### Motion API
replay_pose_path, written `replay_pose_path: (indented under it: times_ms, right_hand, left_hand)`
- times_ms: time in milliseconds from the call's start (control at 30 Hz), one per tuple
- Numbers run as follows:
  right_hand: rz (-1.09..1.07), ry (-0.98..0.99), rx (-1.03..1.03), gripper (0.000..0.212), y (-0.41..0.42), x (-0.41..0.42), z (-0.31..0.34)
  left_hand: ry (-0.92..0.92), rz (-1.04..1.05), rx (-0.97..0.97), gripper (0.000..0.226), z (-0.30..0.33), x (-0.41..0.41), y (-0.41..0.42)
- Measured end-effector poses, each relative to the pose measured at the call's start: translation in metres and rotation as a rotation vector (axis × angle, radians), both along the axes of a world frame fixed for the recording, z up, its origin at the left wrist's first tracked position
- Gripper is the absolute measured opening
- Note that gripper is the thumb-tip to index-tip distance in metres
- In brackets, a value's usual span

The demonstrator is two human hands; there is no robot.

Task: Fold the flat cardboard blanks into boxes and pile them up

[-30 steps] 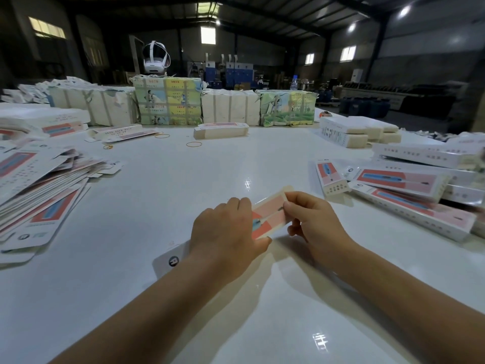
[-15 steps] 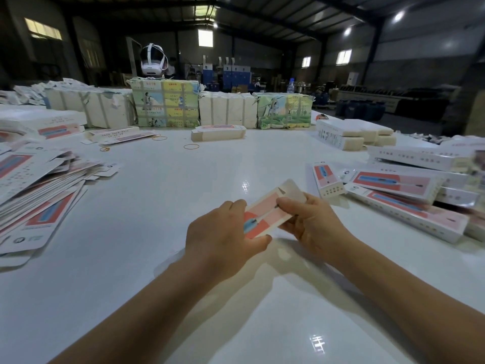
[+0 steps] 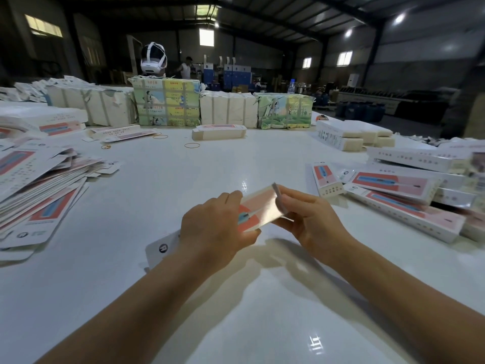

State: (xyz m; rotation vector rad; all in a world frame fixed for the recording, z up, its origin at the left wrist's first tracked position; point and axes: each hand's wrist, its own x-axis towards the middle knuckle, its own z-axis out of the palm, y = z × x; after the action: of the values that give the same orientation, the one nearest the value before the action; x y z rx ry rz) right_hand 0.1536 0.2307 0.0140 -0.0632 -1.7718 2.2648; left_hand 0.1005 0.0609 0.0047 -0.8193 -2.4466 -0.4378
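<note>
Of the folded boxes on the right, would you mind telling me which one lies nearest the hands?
The short box at the left edge of that pile, lying alone on the table with its length running away from the person; the longer boxes lie stacked farther right.

Print marks the folded boxes (image 3: 399, 185) and flat blanks (image 3: 39, 203), but none is legible.

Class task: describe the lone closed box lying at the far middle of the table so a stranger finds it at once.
Look along the wall of wrapped bundles at the table's far edge. Just before it lies one long box, apart from every pile. A rubber band lies just in front of it.
</note>
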Motion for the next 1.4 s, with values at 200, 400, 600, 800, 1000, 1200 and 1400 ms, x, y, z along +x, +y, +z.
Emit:
replay_pose_path:
  times_ms: [200,400,600,800,1000,1200,1400]
  right_hand:
    - [-0.030,0.001,-0.021,0.025,0.003,-0.001,0.001]
    - [-0.052,0.090,0.201,0.044,-0.001,0.004,0.000]
    - [-0.059,0.152,0.390,0.065,-0.002,0.005,-0.003]
    - [-0.147,0.149,0.638,0.031,-0.011,0.008,-0.011]
    - [-0.179,0.235,0.890,0.024,-0.018,0.014,-0.010]
    - [-0.070,0.138,0.466,0.048,-0.013,0.010,-0.007]
    - [-0.253,0.292,0.876,0.032,-0.013,0.009,-0.013]
  left_hand:
    - [0.047,-0.037,0.013,0.066,-0.001,0.000,-0.001]
    - [0.058,-0.056,0.010,0.067,-0.003,-0.001,-0.002]
    - [0.015,-0.043,0.008,0.066,-0.002,-0.003,-0.001]
    - [0.078,0.023,-0.079,0.064,0.000,0.002,0.003]
    - [0.057,0.068,-0.119,0.062,0.000,0.004,0.007]
    - [-0.131,0.015,0.058,0.055,0.004,-0.002,-0.002]
    - [-0.168,-0.014,0.100,0.051,0.002,-0.006,-0.006]
